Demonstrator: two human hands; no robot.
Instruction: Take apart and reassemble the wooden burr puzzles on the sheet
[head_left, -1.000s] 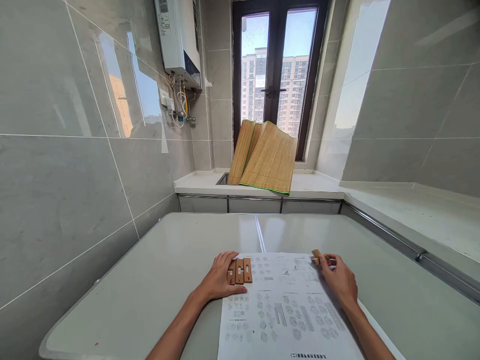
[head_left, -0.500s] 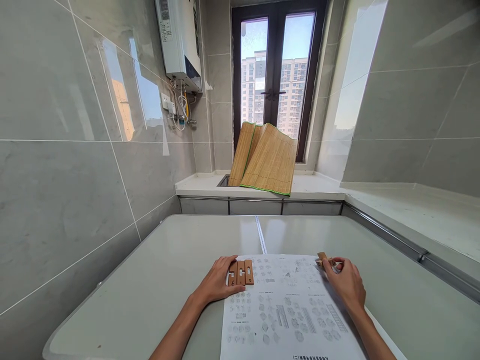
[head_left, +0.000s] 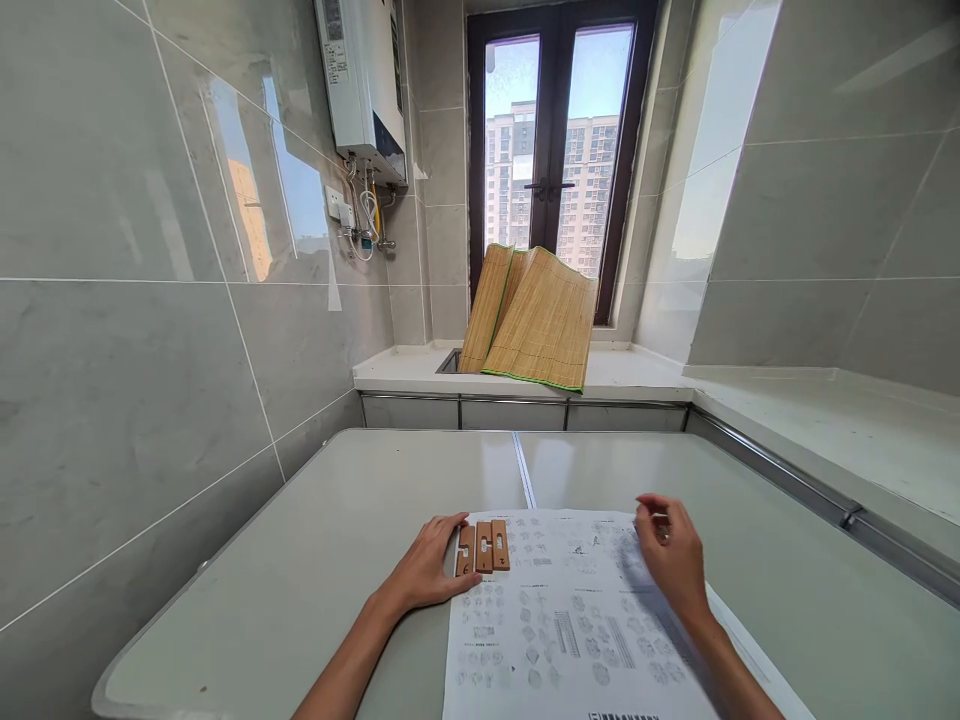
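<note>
Three flat brown wooden pieces with cut-out slots and small dark marks stand side by side on the upper left of a printed sheet (head_left: pixel 540 640). My left hand (head_left: pixel 424 565) curves around the leftmost wooden piece (head_left: pixel 466 550), its fingers at the top end and its thumb at the bottom end. A narrow gap parts that piece from the middle wooden piece (head_left: pixel 484 547), which lies against the right wooden piece (head_left: pixel 501 545). Over the sheet's upper right edge is my right hand (head_left: pixel 673 555), fingers curled and pinched together; whatever is in them is hidden.
The pale table (head_left: pixel 255 600) has a seam (head_left: pixel 523 470) running away from me. Beyond it, a folded bamboo mat (head_left: pixel 544 320) leans on the white ledge (head_left: pixel 405 372) below the window. Tiled walls and a metal-trimmed counter edge (head_left: pixel 772 465) flank the table.
My right hand has shifted slightly left and up, and the wooden bits seen at its fingertips no longer show. The leftmost wooden piece has come slightly apart from the middle one.
</note>
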